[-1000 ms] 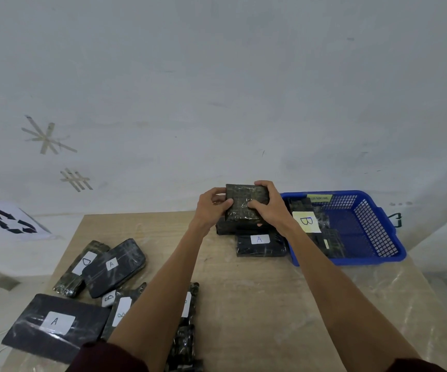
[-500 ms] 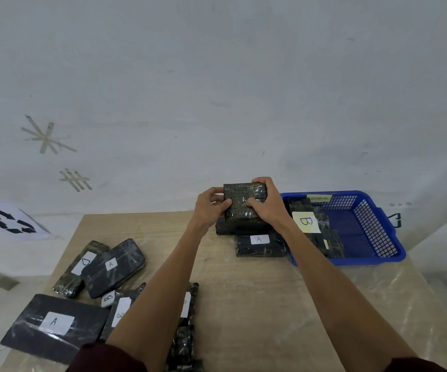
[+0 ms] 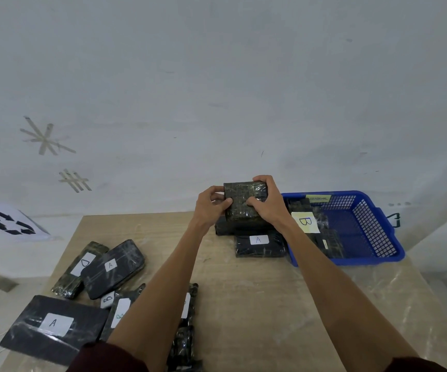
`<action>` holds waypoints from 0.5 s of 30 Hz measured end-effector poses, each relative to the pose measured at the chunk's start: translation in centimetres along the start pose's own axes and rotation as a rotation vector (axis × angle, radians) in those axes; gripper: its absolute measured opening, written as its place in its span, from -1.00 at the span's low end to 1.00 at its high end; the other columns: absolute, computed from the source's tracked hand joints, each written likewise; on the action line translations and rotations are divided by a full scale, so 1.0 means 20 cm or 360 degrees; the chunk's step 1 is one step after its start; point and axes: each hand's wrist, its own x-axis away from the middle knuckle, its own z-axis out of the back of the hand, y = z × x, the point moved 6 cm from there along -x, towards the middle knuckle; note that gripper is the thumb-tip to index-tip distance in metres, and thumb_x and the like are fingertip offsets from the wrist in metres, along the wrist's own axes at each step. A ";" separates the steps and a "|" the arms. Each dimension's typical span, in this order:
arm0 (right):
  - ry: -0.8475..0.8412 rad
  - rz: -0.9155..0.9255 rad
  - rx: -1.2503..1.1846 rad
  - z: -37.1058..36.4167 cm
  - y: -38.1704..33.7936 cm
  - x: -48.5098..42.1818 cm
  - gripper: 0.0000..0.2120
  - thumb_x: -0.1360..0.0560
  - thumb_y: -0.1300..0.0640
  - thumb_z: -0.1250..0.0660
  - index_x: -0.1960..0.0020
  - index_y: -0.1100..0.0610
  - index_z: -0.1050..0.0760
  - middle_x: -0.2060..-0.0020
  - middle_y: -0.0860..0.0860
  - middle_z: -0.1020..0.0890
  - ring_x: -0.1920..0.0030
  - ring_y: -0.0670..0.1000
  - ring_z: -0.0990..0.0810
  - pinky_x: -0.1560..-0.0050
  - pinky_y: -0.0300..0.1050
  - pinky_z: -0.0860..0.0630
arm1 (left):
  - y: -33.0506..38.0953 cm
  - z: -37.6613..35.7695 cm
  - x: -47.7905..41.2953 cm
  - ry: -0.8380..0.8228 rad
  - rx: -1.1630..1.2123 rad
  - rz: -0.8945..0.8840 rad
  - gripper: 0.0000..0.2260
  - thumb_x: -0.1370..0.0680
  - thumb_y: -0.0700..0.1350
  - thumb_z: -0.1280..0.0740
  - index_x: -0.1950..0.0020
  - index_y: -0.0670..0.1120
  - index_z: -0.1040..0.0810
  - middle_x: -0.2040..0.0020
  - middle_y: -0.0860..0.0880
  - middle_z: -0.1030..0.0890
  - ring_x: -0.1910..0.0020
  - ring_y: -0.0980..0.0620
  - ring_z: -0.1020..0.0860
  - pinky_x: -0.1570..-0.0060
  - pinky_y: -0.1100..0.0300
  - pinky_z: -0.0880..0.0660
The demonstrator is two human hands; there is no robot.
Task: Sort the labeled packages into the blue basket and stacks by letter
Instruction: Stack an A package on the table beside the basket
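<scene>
Barely any change from a second ago: the wrapped package [image 3: 243,202] stays raised between both hands, shifted a touch left. It sits over a dark stack [image 3: 225,229] at the far side of the surface [image 3: 257,304], just beside the blue basket [image 3: 356,260]. The left hand [image 3: 211,208] pinches its left edge, thumb on the face. The right hand [image 3: 270,208] curls over the top right corner. Both forearms stretch forward.

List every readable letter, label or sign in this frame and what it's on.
"A": small package beside blue basket
"B": yellow note in basket
"D": leftmost package
"A": dark package overlapping it
"B": small label nearer the person
"A": large flat package
Recycling arrows: paper sheet
Too blurred: basket's yellow tag, green-scrawled label
None shows on the held package
</scene>
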 end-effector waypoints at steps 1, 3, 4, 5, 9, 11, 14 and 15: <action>-0.0010 -0.0016 0.0005 0.00 0.01 0.00 -0.45 -0.50 0.32 -0.43 -0.37 0.06 -0.27 -0.08 -0.01 -0.47 0.15 -0.10 -0.56 0.15 -0.17 -0.60 | 0.00 0.00 0.00 0.0002 0.0000 -0.0008 -0.71 -0.56 -0.28 -0.43 -0.27 -0.22 -0.52 0.01 -0.20 -0.63 0.13 -0.03 -0.61 0.27 0.25 -0.61; -0.0046 -0.0139 -0.0005 0.00 0.05 0.00 -0.38 -0.50 0.22 -0.47 -0.42 0.02 -0.20 -0.05 -0.02 -0.48 0.07 -0.05 -0.56 0.11 -0.15 -0.61 | -0.01 0.01 0.00 0.0014 -0.0012 -0.0039 -0.74 -0.56 -0.28 -0.43 -0.23 -0.17 -0.53 0.02 -0.18 -0.64 0.12 -0.05 -0.61 0.22 0.17 -0.61; -0.0054 -0.0229 -0.0026 0.00 0.08 0.00 -0.38 -0.51 0.15 -0.48 -0.42 0.03 -0.20 -0.06 -0.02 -0.50 0.02 -0.04 -0.56 0.09 -0.19 -0.58 | -0.01 0.02 0.00 0.0027 -0.0014 -0.0050 -0.75 -0.56 -0.28 -0.44 -0.21 -0.14 -0.53 0.01 -0.16 -0.65 0.12 -0.06 -0.61 0.17 0.11 -0.62; -0.0055 -0.0323 -0.0038 0.01 0.10 0.00 -0.42 -0.52 0.09 -0.47 -0.42 0.06 -0.24 -0.08 0.00 -0.53 -0.03 -0.02 -0.56 0.07 -0.22 -0.55 | 0.00 0.04 0.00 0.0039 -0.0017 -0.0058 -0.75 -0.56 -0.28 -0.44 -0.19 -0.11 -0.53 0.00 -0.16 -0.66 0.11 -0.06 -0.62 0.11 0.05 -0.64; -0.0048 -0.0541 -0.0145 0.02 0.16 0.01 -0.60 -0.61 -0.10 -0.33 -0.31 0.14 -0.44 -0.06 0.04 -0.60 0.10 -0.04 -0.56 0.33 -0.31 -0.43 | 0.01 0.06 -0.02 0.0032 -0.0101 -0.0090 -0.75 -0.56 -0.28 -0.43 -0.18 -0.07 -0.51 -0.01 -0.13 -0.66 0.08 -0.09 -0.63 -0.02 -0.06 -0.65; 0.0007 -0.0602 -0.0339 0.02 0.15 0.01 -0.65 -0.65 -0.09 -0.26 -0.29 0.14 -0.45 -0.01 0.06 -0.59 0.18 -0.03 -0.53 0.44 -0.25 -0.40 | 0.01 0.05 -0.01 0.0012 -0.0127 -0.0100 -0.74 -0.56 -0.28 -0.43 -0.19 -0.07 -0.50 -0.02 -0.14 -0.65 0.06 -0.11 -0.63 -0.01 -0.06 -0.65; 0.0043 -0.0603 -0.0521 0.01 0.14 0.00 -0.72 -0.67 0.05 -0.25 -0.29 0.21 -0.45 -0.08 0.11 -0.59 0.00 0.03 -0.62 0.25 -0.12 -0.65 | 0.01 0.03 -0.01 0.0005 -0.0157 -0.0092 -0.74 -0.56 -0.27 -0.43 -0.18 -0.07 -0.49 -0.04 -0.18 -0.65 0.06 -0.11 -0.63 0.06 0.01 -0.64; 0.0045 -0.0582 -0.0512 0.01 0.14 0.00 -0.73 -0.67 0.10 -0.25 -0.28 0.24 -0.44 -0.10 0.12 -0.58 -0.04 0.04 -0.62 0.15 -0.07 -0.69 | 0.00 0.03 -0.01 0.0008 -0.0156 -0.0085 -0.75 -0.57 -0.27 -0.43 -0.18 -0.07 -0.49 -0.04 -0.18 -0.65 0.05 -0.12 -0.63 0.07 0.01 -0.64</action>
